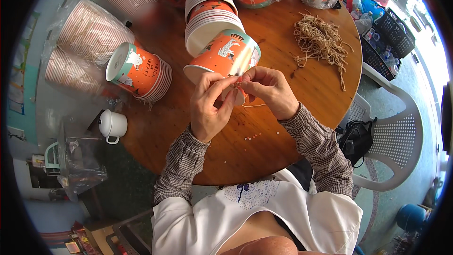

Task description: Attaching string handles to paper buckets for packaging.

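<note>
An orange paper bucket (pixel 214 56) with a green band and a white cartoon figure lies on its side before me. At its near side my left hand (pixel 210 106) and my right hand (pixel 273 92) meet, fingertips pinched close together. Thin beige twine (pixel 255 106) runs out from beneath the fingers, and both hands appear closed on it; the exact spot between the fingertips is partly hidden. Behind the bucket, stacked white and orange paper buckets (pixel 210 26) lie nested. To the left, another nested stack of orange buckets (pixel 144 73) has twine ends at its lower rim.
Loose beige twine (pixel 322 40) is heaped on the round wooden table (pixel 278 33) at the right. Plastic-wrapped bucket stacks (pixel 92 30) crowd the left and back. Small beads or dots (pixel 253 137) dot the table. A white mug (pixel 113 125) stands left; a white chair (pixel 396 130) stands right.
</note>
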Demonstrator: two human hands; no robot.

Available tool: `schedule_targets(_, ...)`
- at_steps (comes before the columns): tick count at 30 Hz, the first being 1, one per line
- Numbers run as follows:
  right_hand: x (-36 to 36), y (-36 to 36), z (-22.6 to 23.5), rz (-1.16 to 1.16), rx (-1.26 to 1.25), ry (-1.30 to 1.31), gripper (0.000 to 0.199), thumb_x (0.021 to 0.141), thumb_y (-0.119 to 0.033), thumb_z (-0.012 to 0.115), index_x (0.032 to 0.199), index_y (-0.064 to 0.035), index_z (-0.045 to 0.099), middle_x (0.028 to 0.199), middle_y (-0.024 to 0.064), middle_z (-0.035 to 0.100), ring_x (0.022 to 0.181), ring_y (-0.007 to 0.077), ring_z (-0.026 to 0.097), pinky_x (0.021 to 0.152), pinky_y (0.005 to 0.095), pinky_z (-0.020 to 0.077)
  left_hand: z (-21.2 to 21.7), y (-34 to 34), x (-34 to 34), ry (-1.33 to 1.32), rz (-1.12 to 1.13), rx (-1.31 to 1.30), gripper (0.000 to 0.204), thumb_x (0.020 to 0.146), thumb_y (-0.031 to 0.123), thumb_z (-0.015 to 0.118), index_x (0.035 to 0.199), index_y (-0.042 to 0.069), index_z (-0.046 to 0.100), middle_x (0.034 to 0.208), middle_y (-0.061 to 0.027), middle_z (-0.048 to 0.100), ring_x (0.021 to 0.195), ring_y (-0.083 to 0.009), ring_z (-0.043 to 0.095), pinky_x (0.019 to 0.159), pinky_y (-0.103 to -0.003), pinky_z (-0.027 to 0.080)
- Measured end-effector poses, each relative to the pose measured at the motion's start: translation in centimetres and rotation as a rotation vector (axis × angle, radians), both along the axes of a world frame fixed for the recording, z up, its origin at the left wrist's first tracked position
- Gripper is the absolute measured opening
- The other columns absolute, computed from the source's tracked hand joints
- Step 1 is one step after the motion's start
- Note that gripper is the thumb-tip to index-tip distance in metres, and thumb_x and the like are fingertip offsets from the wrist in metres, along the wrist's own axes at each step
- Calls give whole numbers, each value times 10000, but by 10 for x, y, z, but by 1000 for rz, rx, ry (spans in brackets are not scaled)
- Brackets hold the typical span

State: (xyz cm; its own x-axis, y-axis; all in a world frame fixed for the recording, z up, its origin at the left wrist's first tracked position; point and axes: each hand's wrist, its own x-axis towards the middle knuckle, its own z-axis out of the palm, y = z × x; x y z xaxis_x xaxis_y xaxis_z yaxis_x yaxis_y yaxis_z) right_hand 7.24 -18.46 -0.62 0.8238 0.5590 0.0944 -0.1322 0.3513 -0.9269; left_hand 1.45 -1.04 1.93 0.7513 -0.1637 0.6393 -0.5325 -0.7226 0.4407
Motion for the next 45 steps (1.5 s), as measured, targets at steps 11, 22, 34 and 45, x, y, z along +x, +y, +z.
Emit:
schedule_targets(11,7,-8,11,-48,-178,-176,174,860,-152,666,887,20,660,776,3,631,749,66,556,677,243,483,-2,-13,6,97,-15,-211,195,827,11,688,1017,35,652,882,-56,682,660,-149,627,595,-266,509)
schedule_targets(22,13,-18,18,-80,-236,-256,105,881,-99,652,913,-6,616,784,-50,584,641,-9,484,537,171,400,-4,-13,2,157,-45,-238,122,867,19,669,984,10,640,843,-40,670,683,-89,614,608,-223,481)
schedule_targets(34,15,-18,16,89,-90,54,115,879,-149,624,862,-35,617,789,20,642,660,45,575,521,209,471,3,-8,-2,358,-70,-448,82,913,59,627,954,-12,627,772,6,628,655,-27,544,571,-185,437)
schedule_targets(45,22,-21,-8,-33,90,123,286,932,-258,628,1063,-4,622,920,36,660,794,86,609,694,255,522,0,-3,-2,375,-121,-624,91,932,85,621,929,-6,619,754,22,605,640,-11,513,557,-171,420)
